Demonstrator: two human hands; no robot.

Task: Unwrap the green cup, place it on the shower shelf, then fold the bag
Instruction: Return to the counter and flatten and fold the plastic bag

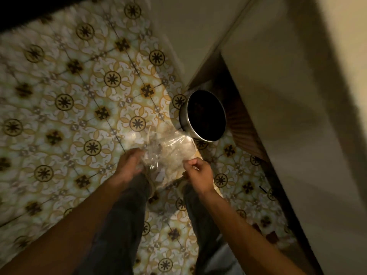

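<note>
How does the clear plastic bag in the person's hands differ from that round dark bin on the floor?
The clear crinkled plastic bag is see-through, soft and shapeless; the round dark metal-rimmed bin is opaque, rigid and circular. The bag is held up between the left hand and the right hand; the bin stands untouched on the patterned tiled floor. Both catch glints of light.

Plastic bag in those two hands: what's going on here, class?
A person stands on a patterned tile floor and holds a clear plastic bag with both hands. The left hand grips one side, and the right hand pinches the other edge with its fingers. No green cup is visible. A round metal bin stands on the floor just beyond the bag.
</note>
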